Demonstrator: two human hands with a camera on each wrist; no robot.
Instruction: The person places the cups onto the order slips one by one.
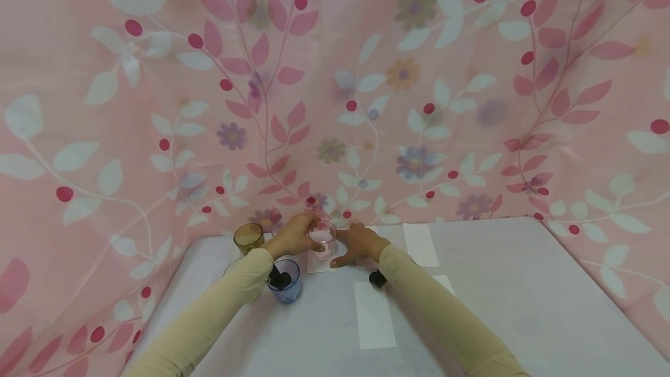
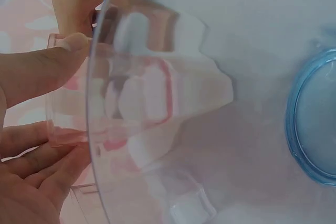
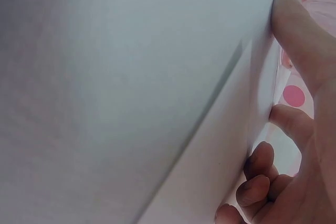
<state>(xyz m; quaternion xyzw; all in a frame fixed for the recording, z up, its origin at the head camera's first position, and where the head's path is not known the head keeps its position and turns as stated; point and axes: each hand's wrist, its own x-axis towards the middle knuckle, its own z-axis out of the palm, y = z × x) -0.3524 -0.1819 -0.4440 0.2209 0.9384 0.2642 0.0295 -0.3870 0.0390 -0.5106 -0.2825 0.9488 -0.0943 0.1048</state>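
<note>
My left hand (image 1: pixel 295 236) grips a clear pink-tinted cup (image 1: pixel 323 237), thumb on one side and fingers on the other. The left wrist view shows that cup (image 2: pixel 68 93) through the curved wall of a large clear vessel close to the camera. My right hand (image 1: pixel 361 243) is spread just right of the cup. In the right wrist view, the right thumb (image 3: pixel 296 30) and fingertips rest on a white surface with a paper sheet (image 3: pixel 210 150). Whether they touch the cup is hidden.
An amber cup (image 1: pixel 249 238) and a blue cup (image 1: pixel 285 291) stand to the left. Another pink-tinted cup (image 1: pixel 276 229) is partly behind the left hand. White paper strips (image 1: pixel 375 316) lie on the table (image 1: pixel 502 284), including one at the back right (image 1: pixel 421 244). A patterned curtain (image 1: pixel 366 103) hangs behind.
</note>
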